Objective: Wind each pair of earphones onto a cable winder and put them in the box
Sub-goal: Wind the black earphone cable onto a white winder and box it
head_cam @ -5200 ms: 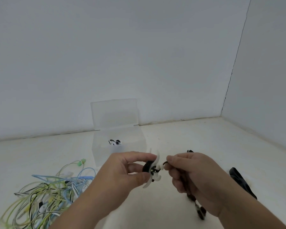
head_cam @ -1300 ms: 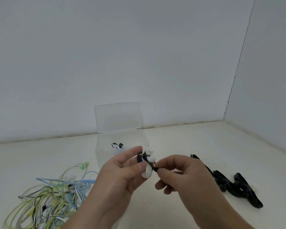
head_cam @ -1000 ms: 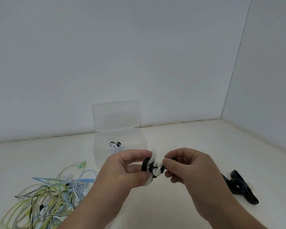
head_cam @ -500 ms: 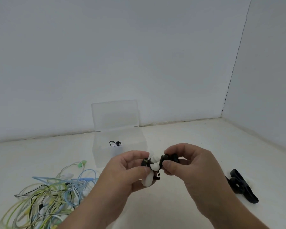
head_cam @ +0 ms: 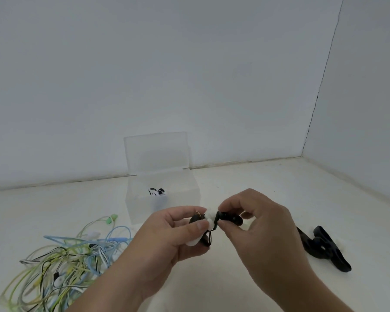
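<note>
The left hand (head_cam: 167, 235) and right hand (head_cam: 261, 233) meet above the table, just in front of the box (head_cam: 185, 188).
The left hand grips a white winder (head_cam: 209, 218) wrapped in black earphones (head_cam: 230, 218), whose end the right hand pinches. The clear box stands open, lid (head_cam: 155, 152) upright, holding one wound pair (head_cam: 157, 191). Tangled cables (head_cam: 65, 255) lie to the left.

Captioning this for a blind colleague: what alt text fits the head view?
A left hand grips a white cable winder wrapped in black earphones while the right hand pinches their free end. Behind stands an open clear box; tangled coloured earphones lie to the left, black winders to the right.
</note>
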The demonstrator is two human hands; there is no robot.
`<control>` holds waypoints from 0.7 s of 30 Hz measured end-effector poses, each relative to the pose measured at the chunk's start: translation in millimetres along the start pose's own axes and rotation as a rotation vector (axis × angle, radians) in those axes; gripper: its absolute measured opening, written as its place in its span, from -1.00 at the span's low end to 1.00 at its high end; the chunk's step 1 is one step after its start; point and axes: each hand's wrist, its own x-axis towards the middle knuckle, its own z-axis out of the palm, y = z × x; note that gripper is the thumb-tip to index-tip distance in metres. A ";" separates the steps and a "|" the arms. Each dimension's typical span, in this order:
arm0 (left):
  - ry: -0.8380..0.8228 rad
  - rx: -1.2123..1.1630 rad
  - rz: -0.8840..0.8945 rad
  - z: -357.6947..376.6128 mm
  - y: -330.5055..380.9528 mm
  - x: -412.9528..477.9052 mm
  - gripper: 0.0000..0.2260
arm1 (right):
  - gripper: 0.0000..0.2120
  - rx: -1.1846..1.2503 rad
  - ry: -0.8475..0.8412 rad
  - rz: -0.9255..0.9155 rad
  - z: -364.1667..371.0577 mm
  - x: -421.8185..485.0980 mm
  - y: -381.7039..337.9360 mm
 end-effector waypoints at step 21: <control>-0.036 0.210 0.054 -4.7 5.4 -2.9 -0.68 | -0.73 0.048 0.058 -0.058 2.7 1.2 7.1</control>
